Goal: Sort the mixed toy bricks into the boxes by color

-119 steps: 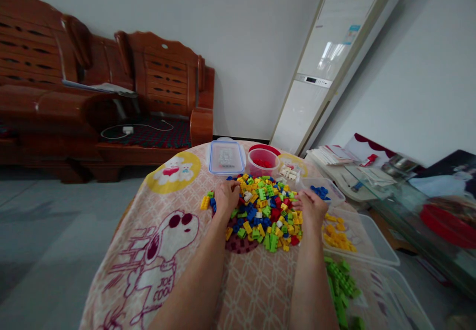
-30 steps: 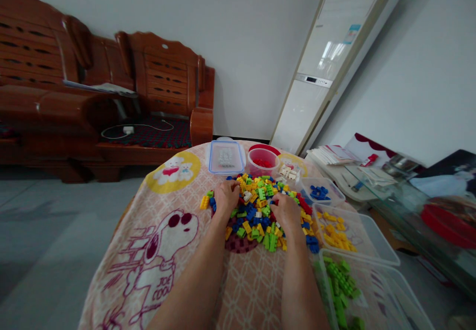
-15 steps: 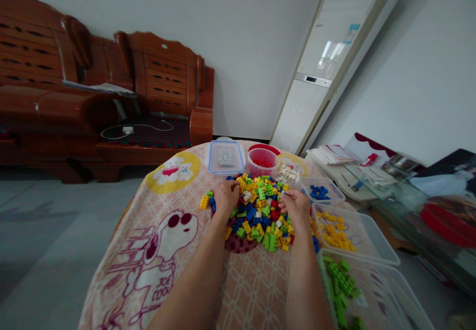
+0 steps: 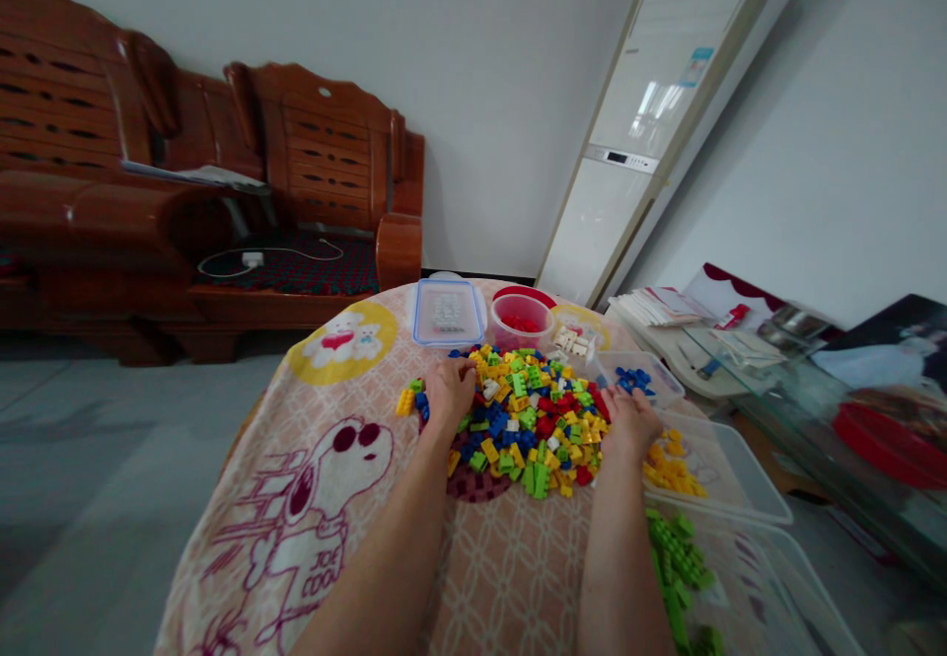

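A mixed pile of toy building bricks (image 4: 510, 419) in yellow, green, blue, red and white lies on the table. At the pile's left edge, my left hand (image 4: 450, 395) has its fingers curled together against the bricks; whatever they may grip is hidden. My right hand (image 4: 630, 424) is at the right edge of the pile, fingers stretched out and apart, with nothing visible in them. It is between the pile and two clear boxes: one with blue bricks (image 4: 634, 380), the other with yellow bricks (image 4: 675, 469). My right wrist partly covers the yellow box's near side.
Green bricks (image 4: 679, 557) lie in a clear box at front right. Behind the pile stand a round tub (image 4: 522, 332) of red pieces, a blue-rimmed lidded box (image 4: 448, 313) and white bricks (image 4: 572, 341). A glass side table (image 4: 784, 419) is at right.
My right hand has moved right, from above the pile to its right edge beside the boxes, and its fingers have opened. Red and yellow bricks it covered now show. The left hand stays put.
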{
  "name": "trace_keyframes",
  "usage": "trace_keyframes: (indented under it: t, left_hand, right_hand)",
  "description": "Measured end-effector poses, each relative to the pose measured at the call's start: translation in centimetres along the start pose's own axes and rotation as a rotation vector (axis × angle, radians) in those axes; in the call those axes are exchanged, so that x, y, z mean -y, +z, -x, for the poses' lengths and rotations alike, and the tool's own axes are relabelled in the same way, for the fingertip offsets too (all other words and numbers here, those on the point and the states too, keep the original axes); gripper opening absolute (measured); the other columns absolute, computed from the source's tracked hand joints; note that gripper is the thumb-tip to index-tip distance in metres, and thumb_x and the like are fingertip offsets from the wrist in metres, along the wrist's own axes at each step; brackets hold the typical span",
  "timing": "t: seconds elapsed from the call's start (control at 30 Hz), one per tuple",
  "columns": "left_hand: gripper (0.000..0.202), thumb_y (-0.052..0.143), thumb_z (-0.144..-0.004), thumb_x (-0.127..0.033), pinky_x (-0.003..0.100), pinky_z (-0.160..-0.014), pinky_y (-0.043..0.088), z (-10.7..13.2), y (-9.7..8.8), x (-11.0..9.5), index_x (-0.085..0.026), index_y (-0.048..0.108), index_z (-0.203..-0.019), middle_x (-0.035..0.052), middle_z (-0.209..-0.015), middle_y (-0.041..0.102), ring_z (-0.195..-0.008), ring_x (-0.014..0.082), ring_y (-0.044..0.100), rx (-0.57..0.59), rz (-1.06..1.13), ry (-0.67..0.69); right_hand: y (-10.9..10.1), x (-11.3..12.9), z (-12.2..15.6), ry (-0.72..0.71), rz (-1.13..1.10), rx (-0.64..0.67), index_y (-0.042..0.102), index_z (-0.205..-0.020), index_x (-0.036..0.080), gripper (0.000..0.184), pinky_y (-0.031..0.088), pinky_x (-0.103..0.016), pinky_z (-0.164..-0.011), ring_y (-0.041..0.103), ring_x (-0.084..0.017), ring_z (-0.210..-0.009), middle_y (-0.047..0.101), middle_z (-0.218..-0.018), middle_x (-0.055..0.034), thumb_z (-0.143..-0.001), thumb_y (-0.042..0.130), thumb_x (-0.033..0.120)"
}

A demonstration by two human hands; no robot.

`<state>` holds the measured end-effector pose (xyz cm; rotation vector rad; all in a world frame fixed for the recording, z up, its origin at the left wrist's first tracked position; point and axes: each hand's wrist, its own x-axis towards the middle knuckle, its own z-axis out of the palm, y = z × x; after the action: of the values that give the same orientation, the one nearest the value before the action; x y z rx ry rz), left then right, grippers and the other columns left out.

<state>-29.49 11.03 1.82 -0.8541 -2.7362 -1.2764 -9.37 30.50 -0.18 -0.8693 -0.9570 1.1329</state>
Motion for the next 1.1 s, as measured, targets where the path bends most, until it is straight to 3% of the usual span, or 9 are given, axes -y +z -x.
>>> trace_keyframes:
  t: [0.13,0.23,0.3,0.4,0.5,0.6,0.7,0.87,1.1]
  left_hand:
    - [0.031,0.055,-0.089,-0.022,0.033,-0.097,0.050,0.0,0.1,0.1,-0.021,0.079,-0.109,0.0066,-0.109,0.078,-0.105,0.0227,0.069,-0.002,0.001,-0.005]
    - [0.031,0.055,-0.089,-0.022,0.033,-0.096,0.050,0.0,0.0,0.0,-0.021,0.079,-0.109,0.0069,-0.109,0.078,-0.105,0.0230,0.069,-0.001,-0.002,-0.001]
    - [0.031,0.055,-0.089,-0.021,0.033,-0.096,0.050,0.0,0.0,0.0,-0.020,0.079,-0.108,0.0070,-0.109,0.078,-0.105,0.0231,0.069,0.001,-0.006,0.006]
    - [0.032,0.054,-0.089,-0.022,0.034,-0.096,0.050,0.0,-0.1,-0.1,-0.020,0.079,-0.109,0.0077,-0.110,0.078,-0.105,0.0236,0.069,0.004,-0.006,0.014]
    - [0.031,0.055,-0.090,-0.022,0.034,-0.096,0.050,0.0,-0.1,-0.1,-0.019,0.079,-0.110,0.0086,-0.109,0.078,-0.104,0.0239,0.069,0.005,-0.012,0.006]
    - [0.031,0.056,-0.090,-0.022,0.033,-0.095,0.050,0.1,-0.1,-0.1,-0.019,0.079,-0.110,0.0082,-0.107,0.078,-0.102,0.0232,0.069,0.005,-0.010,0.001]
    - [0.031,0.056,-0.090,-0.022,0.033,-0.094,0.051,0.0,-0.1,-0.2,-0.020,0.079,-0.110,0.0076,-0.107,0.078,-0.101,0.0231,0.070,0.009,-0.012,0.001]
    - [0.031,0.055,-0.090,-0.022,0.033,-0.093,0.051,0.0,-0.1,-0.2,-0.019,0.079,-0.110,0.0081,-0.109,0.077,-0.101,0.0236,0.070,0.018,-0.029,-0.001]
    - [0.032,0.056,-0.090,-0.023,0.033,-0.093,0.050,-0.1,-0.1,-0.1,-0.020,0.079,-0.111,0.0075,-0.108,0.077,-0.100,0.0231,0.069,0.012,-0.023,0.004]
  right_hand:
    - [0.4,0.8,0.3,0.001,-0.004,-0.004,0.059,-0.119,0.016,0.065,0.059,-0.053,-0.092,0.067,-0.031,-0.115,0.070,-0.114,-0.0164,-0.062,0.075,0.042]
    - [0.9,2.5,1.3,0.041,0.021,0.075,0.066,-0.106,0.013,0.058,0.063,-0.046,-0.083,0.073,-0.028,-0.097,0.074,-0.097,-0.0135,-0.057,0.078,0.041]
    - [1.3,4.0,2.3,0.100,0.096,0.224,0.069,-0.094,0.012,0.050,0.064,-0.038,-0.067,0.074,-0.025,-0.074,0.074,-0.080,-0.0093,-0.056,0.078,0.044]
    - [1.7,6.3,4.2,0.161,0.296,0.538,0.071,-0.081,0.014,0.041,0.052,-0.026,-0.043,0.064,-0.018,-0.049,0.070,-0.062,-0.0043,-0.061,0.076,0.049]
    - [2.0,8.1,6.0,0.193,0.610,0.886,0.068,-0.064,0.016,0.034,0.037,-0.020,-0.035,0.053,-0.012,-0.037,0.064,-0.050,-0.0007,-0.066,0.075,0.049]
    - [2.3,9.3,7.5,0.177,0.941,1.109,0.064,-0.054,0.019,0.036,0.030,-0.021,-0.035,0.044,-0.010,-0.031,0.057,-0.041,0.0012,-0.069,0.076,0.049]
    - [3.1,10.1,8.6,0.058,1.218,1.159,0.064,-0.052,0.020,0.032,0.035,-0.022,-0.042,0.049,-0.011,-0.036,0.055,-0.040,0.0021,-0.067,0.082,0.041]
    - [4.6,10.4,9.6,-0.180,1.551,1.149,0.072,-0.072,0.021,0.019,0.042,-0.022,-0.058,0.068,-0.016,-0.065,0.067,-0.059,-0.0007,-0.072,0.081,0.038]
    - [4.2,10.1,9.1,-0.118,1.479,1.196,0.068,-0.066,0.019,0.014,0.039,-0.022,-0.054,0.063,-0.014,-0.055,0.064,-0.054,-0.0006,-0.078,0.072,0.026]
